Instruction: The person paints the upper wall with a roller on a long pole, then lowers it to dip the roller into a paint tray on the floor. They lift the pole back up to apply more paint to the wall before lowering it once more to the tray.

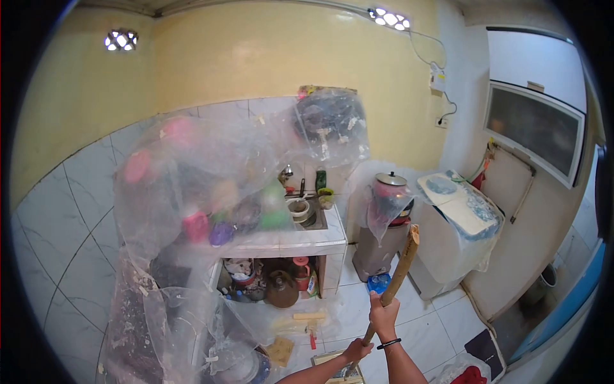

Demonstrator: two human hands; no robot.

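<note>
Both hands are wrapped round a wooden pole [401,269], which slants up and to the right with its cut end at the top. My right hand [384,313], with a dark band on the wrist, grips it about the middle. Lower down, my left hand [357,349] is closed on the same pole. Its bottom end reaches toward a light-framed flat object [339,361] on the floor, partly hidden by my left arm. Beyond my right hand, a blue plastic item [378,283] lies at the foot of a grey dispenser-like cabinet [372,253].
Clear plastic sheeting [192,153] drapes the tiled counter [281,246] and the things on it. Under the counter sit a brown jar [281,289] and a red container [300,272]. A plastic-covered white appliance [441,256] stands right. A cardboard piece [279,351] lies on the floor.
</note>
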